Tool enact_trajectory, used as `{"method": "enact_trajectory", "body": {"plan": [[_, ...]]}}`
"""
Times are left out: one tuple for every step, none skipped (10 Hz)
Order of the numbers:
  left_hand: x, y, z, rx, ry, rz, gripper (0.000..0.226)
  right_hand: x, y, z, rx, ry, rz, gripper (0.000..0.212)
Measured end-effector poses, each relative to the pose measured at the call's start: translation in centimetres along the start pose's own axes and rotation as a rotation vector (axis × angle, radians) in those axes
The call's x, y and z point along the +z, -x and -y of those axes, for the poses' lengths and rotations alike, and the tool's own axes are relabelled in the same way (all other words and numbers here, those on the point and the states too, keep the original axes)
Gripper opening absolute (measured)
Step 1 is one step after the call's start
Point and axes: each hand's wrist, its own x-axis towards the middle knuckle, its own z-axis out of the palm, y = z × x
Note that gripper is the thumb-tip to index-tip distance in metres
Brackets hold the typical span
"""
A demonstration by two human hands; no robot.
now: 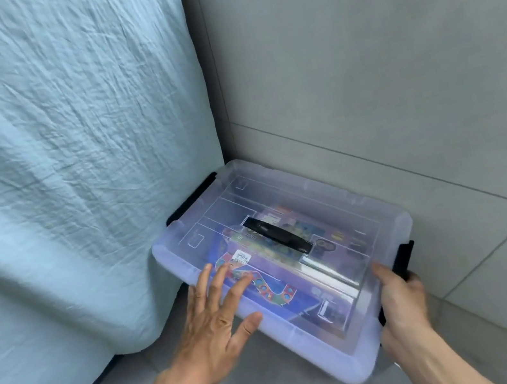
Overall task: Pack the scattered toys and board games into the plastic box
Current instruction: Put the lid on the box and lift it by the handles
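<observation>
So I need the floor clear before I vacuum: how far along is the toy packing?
Nearly done, it seems. The clear plastic box has its lid on, with colourful board games visible through it. The left hand lies flat on the lid; the right hand grips the box's end by the black latch. No loose toys show on the tiled floor. Whether the latches are clipped I cannot tell.

A lidded clear plastic box [290, 253] of colourful board games [272, 286] sits on the grey tiled floor [454, 224] beside a bed [69, 156]. The left hand [217, 323] lies flat on its lid; the right hand [400, 301] grips the end by a black latch [404, 258].
</observation>
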Motion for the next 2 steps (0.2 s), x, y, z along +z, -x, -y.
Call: {"method": "enact_trajectory", "body": {"plan": [[0.06,0.34,-0.44,-0.012,0.024,0.006,0.062,0.03,-0.59,-0.51,-0.010,0.086,0.016,0.025],[-0.38,-0.39,-0.22,-0.013,0.016,0.050,0.070,0.05,-0.50,-0.27,-0.072,0.170,0.028,0.029]]}}
